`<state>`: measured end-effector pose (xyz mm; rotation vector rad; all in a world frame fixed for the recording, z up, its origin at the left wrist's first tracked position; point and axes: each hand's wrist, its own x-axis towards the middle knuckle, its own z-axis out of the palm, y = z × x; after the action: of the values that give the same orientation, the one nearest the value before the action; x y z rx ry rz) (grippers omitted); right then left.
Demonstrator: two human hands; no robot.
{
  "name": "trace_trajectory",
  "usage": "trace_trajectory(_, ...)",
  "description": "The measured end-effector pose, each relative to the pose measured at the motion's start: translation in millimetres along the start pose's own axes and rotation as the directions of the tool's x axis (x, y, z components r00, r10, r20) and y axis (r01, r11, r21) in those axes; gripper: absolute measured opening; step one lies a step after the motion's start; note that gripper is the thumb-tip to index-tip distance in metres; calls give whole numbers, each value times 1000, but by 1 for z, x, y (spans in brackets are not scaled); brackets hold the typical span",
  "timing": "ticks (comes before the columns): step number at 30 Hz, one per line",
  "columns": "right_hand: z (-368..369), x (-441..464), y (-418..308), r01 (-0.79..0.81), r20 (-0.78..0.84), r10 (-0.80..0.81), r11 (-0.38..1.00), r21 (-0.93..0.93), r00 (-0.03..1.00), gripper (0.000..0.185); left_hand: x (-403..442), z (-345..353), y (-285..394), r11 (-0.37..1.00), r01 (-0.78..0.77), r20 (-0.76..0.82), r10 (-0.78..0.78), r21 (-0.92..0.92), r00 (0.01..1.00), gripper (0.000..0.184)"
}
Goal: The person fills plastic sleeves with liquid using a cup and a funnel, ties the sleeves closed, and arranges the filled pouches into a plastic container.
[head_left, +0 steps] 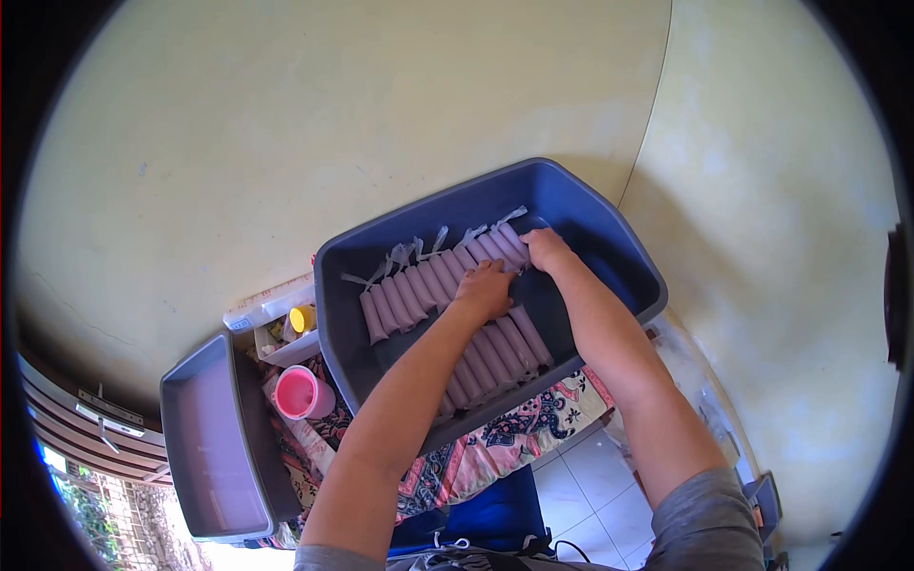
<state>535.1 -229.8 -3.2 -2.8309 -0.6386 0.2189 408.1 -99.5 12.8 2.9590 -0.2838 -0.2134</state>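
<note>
A large dark grey plastic tub (pixel 609 205) holds two rows of slim plastic bags filled with a pale purple liquid. The back row of filled bags (pixel 409 293) lies side by side, with clear knotted tops toward the back wall. In front is a second row of bags (pixel 500 354), partly covered by my left arm. My left hand (pixel 487 288) lies over the lower ends of the back row, fingers apart. At that row's right end, my right hand (pixel 545 249) has its fingers closed on the last filled plastic bag (pixel 512 246).
Left of the tub stands a grey basin (pixel 262 447) with pale purple liquid in it. A pink cup (pixel 303 393) and a white box (pixel 286 350) with a yellow-lidded container (pixel 302 318) sit between them. Patterned cloth (pixel 486 457) lies underneath. A wall (pixel 381 114) rises behind.
</note>
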Motion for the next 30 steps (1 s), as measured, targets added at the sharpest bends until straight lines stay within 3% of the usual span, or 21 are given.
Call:
trace_trajectory(5, -5, -3, -2, 25, 34, -27, 998, 58, 999, 43, -3, -4, 6, 999, 52, 6, -52, -4, 999, 60)
trace_trajectory(7, -11, -9, -5, 6, 59, -14, 992, 124, 998, 42, -4, 4, 3, 1000, -12, -141, 11, -3, 990, 60)
trace_trajectory(10, -12, -5, -8, -94, 101, 75, 978, 188, 992, 51, 0, 7, -2, 991, -127, -152, 131, 36, 980, 59)
trace_trajectory(13, -7, 2, 1, -92, 101, 77, 983, 160, 992, 50, 3, 11, -3, 989, -140, -32, 141, 51, 989, 56)
trace_trajectory(18, -8, 0, 3, -21, 37, 12, 961, 274, 999, 53, 4, 19, -3, 990, -126, -10, 127, 56, 992, 46)
trace_trajectory(21, -5, 3, 6, 42, 16, -47, 962, 269, 999, 52, 4, 17, -2, 991, -123, -4, 123, 54, 992, 43)
trace_trajectory(28, -3, 9, 1, -17, -25, 21, 983, 180, 999, 48, 4, 16, -3, 993, -111, 17, 110, 51, 994, 45)
trace_trajectory(30, -7, 9, -3, 29, -101, -10, 982, 188, 995, 40, 4, 15, -4, 992, -118, 9, 118, 36, 993, 45)
